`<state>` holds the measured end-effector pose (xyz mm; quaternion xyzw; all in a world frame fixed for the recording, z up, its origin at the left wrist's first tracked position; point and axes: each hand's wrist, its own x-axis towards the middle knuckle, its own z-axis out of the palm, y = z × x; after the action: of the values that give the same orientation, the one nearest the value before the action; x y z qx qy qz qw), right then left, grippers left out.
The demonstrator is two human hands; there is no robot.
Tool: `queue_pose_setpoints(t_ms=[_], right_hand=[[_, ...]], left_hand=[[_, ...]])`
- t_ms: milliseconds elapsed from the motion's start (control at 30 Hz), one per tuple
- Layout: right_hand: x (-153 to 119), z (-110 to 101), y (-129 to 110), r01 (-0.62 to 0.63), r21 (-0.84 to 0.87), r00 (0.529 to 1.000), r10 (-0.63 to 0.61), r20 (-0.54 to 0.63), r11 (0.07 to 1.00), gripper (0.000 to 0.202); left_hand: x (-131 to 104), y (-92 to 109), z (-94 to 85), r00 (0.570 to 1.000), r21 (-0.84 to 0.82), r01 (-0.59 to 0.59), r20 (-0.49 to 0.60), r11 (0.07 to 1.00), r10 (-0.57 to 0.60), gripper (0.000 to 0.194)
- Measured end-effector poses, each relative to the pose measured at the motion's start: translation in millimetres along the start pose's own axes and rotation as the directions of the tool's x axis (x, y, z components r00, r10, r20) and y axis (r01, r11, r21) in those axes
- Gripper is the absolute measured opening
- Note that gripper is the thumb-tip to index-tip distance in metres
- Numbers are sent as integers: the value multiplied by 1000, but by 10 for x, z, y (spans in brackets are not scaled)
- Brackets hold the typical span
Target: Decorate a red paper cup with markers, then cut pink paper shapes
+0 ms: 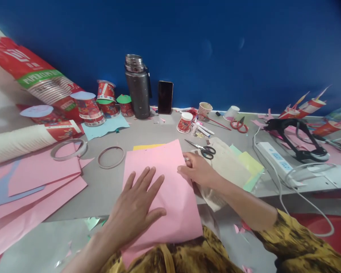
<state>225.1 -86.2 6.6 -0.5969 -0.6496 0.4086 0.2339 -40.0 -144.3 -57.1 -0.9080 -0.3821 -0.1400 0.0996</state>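
Observation:
A large pink sheet of paper (170, 201) lies on the grey table and hangs over its front edge toward my body. My left hand (139, 201) rests flat on it, palm down, with the fingers spread. At the sheet's right edge, my right hand (197, 168) pinches the paper between thumb and fingers. A strip of yellow paper (147, 146) shows under the sheet's far edge. Black-handled scissors (206, 149) lie just beyond my right hand, beside a beige cloth (230, 167).
Pink sheets (45, 174) and a tape roll (69, 149) lie left. A grey flask (138, 89), a phone (165, 97) and paper cups (184, 123) stand along the blue wall. At right are a power strip (278, 159) with white cables and a black strap frame (298, 140).

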Motion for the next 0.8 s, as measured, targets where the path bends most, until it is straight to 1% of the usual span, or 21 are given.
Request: queue_pose_setpoints(t_ms=[67,133,200,267,300,367,433,467,533,600,633,667,700,733,767,800], right_hand=[[75,-78,-40,2,-81,999,-6,-49,997,61],[199,-128,-86,12,-238,995,-34,-89,971,70],[340,-138,-122,19,-429,995,-58,-79,903,68],[465,-108,-136,54,-624,990,-125,-71,780,61],[514,-81,-133,83,-701,979,-189,-76,709,56],[579,-11,-112,163,-792,933,-352,-70,589,48],[600,75,-78,272,-806,880,-474,-12,525,42],[599,122,-58,329,-792,865,-501,34,514,42],[582,216,-11,413,-757,850,-512,122,506,46],[560,299,40,452,-752,839,-514,176,480,43],[552,329,63,464,-753,834,-517,194,467,43],[546,352,84,475,-754,828,-520,209,454,43],[543,365,99,482,-755,824,-523,219,444,44],[542,370,110,487,-755,822,-522,226,439,45],[544,369,116,490,-755,821,-521,232,436,46],[546,364,118,492,-754,822,-519,235,436,46]], left_hand=[[-12,-28,20,1000,5,-26,-15,1000,26,80],[-7,-47,8,999,3,-40,-28,999,40,80],[11,-67,-8,998,-11,-54,-28,998,54,82],[45,-102,-10,997,-28,-67,-31,997,66,85],[69,-127,-3,997,-34,-69,-32,997,68,87],[132,-190,22,997,-36,-66,-31,997,65,89],[207,-263,55,997,-29,-70,-23,997,69,89],[244,-297,70,997,-24,-76,-18,997,75,89],[302,-354,84,996,-21,-91,-11,996,91,92],[328,-403,67,994,-30,-112,-7,993,112,92],[326,-433,46,993,-43,-117,-8,992,117,86],[314,-472,17,994,-60,-106,-19,993,105,75],[291,-525,-17,997,-81,-72,-31,994,69,61],[258,-591,-53,998,-99,-6,-61,995,0,47],[215,-669,-88,989,-108,94,-104,990,-105,38],[165,-753,-120,967,-107,215,-116,971,-227,34]])
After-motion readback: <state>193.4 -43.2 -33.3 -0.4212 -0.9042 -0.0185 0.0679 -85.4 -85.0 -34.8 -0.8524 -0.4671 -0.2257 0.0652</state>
